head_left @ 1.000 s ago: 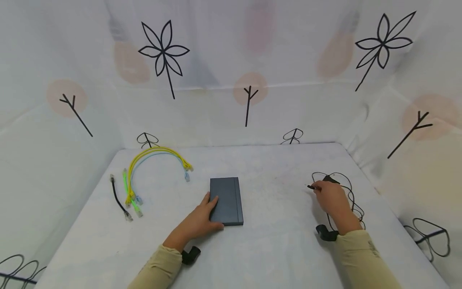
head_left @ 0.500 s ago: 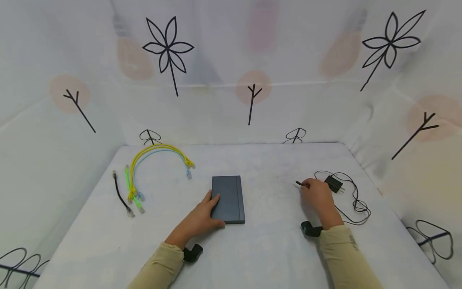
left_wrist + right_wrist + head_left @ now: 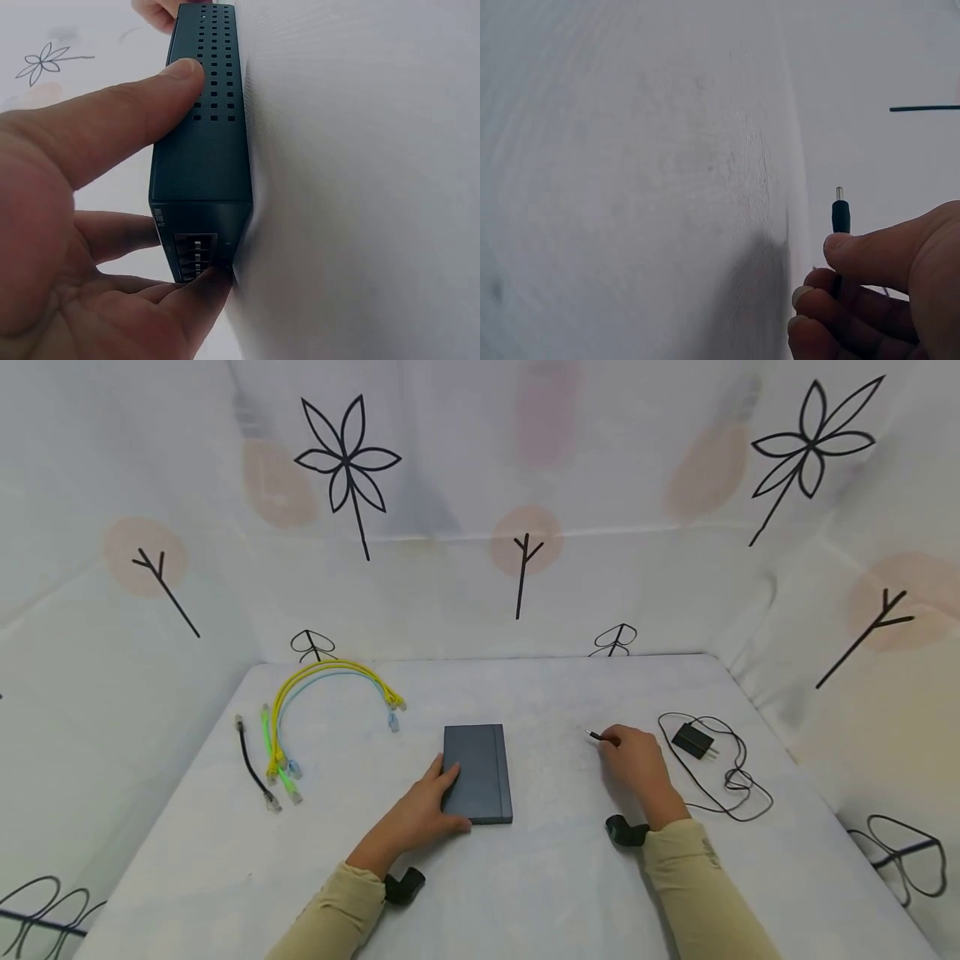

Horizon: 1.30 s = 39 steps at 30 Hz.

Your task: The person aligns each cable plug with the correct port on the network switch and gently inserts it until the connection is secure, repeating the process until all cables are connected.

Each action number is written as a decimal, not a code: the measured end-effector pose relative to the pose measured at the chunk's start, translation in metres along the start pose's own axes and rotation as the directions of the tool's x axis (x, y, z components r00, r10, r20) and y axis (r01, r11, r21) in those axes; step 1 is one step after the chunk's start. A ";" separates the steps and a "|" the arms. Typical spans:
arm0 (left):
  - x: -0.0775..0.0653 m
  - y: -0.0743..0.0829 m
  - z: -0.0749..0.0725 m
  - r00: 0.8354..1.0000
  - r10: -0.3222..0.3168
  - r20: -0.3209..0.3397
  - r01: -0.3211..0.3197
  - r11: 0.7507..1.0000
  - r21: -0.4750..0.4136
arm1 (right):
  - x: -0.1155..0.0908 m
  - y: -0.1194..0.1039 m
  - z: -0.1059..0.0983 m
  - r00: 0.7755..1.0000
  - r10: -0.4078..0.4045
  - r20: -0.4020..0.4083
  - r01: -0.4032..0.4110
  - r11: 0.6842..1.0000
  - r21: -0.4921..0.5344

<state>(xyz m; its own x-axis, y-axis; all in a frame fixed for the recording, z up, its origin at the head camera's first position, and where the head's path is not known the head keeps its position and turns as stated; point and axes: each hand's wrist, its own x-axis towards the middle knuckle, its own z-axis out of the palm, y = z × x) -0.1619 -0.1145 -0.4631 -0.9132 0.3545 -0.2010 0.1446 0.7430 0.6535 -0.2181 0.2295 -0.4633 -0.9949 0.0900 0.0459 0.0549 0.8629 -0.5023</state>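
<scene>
A flat dark blue-grey network switch (image 3: 480,777) lies at the middle of the table. My left hand (image 3: 415,814) holds it at its left side and near corner. In the left wrist view the thumb lies on its vented side (image 3: 214,150) and the other fingers sit around the end with the row of ports (image 3: 196,255). Over the table to the right, my right hand (image 3: 637,764) pinches a black barrel plug (image 3: 841,216) between thumb and fingers, its metal tip pointing away from the hand, towards the switch's side in the head view.
A black power adapter (image 3: 693,740) with prongs lies at the right, its thin cord looped around it. At the left are yellow network cables (image 3: 279,702), a light blue one (image 3: 393,722), a green one (image 3: 292,790) and a short black one (image 3: 253,770).
My right hand has moved left with the barrel plug, away from the adapter, drawing the cord along and uncovering the adapter. The left hand stays on the network switch.
</scene>
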 end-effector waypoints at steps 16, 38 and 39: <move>-0.001 0.003 0.002 1.000 0.008 0.006 -0.008 1.000 -0.011 | 0.010 -0.021 0.020 0.993 -0.108 0.037 0.108 0.994 -0.019; 0.003 0.006 0.000 0.999 0.039 0.011 -0.040 0.999 0.012 | 0.022 -0.046 0.034 0.985 -0.152 0.076 0.154 0.988 -0.020; 0.003 0.006 0.000 0.999 0.042 0.010 -0.042 0.999 0.011 | 0.022 -0.047 0.034 0.986 -0.151 0.076 0.153 0.988 -0.020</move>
<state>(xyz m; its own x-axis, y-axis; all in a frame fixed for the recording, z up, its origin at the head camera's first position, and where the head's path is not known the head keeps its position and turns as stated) -0.1639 -0.1087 -0.4597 -0.9023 0.3914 -0.1810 0.1871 0.7335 0.6535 -0.2455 0.1742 -0.4686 -0.9953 -0.0796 0.0558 -0.0965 0.8761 -0.4723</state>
